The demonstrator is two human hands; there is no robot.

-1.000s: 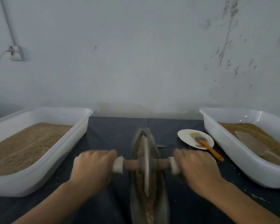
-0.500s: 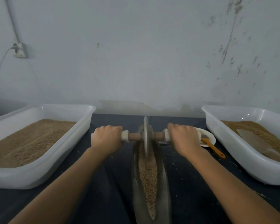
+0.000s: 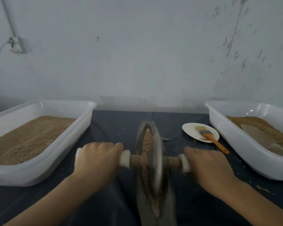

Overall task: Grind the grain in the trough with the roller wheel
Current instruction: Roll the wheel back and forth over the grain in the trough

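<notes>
A narrow boat-shaped metal trough (image 3: 140,132) lies lengthwise on the dark table in front of me, with tan grain (image 3: 147,139) along its groove. A grey metal roller wheel (image 3: 156,162) stands upright in the groove near the trough's middle, on a wooden axle with white end caps. My left hand (image 3: 96,160) grips the left handle of the axle. My right hand (image 3: 207,167) grips the right handle. Both hands hide most of the handles.
A white tub (image 3: 39,168) of tan grain stands at the left. Another white tub (image 3: 245,160) at the right holds grain and a pale scoop (image 3: 265,141). A white plate (image 3: 191,129) with an orange-handled brush (image 3: 212,139) lies between trough and right tub. A wall stands behind.
The wheel and both hands rolled from the trough's middle to its far end, then came back toward me to the middle. Grain at the far end is uncovered again.
</notes>
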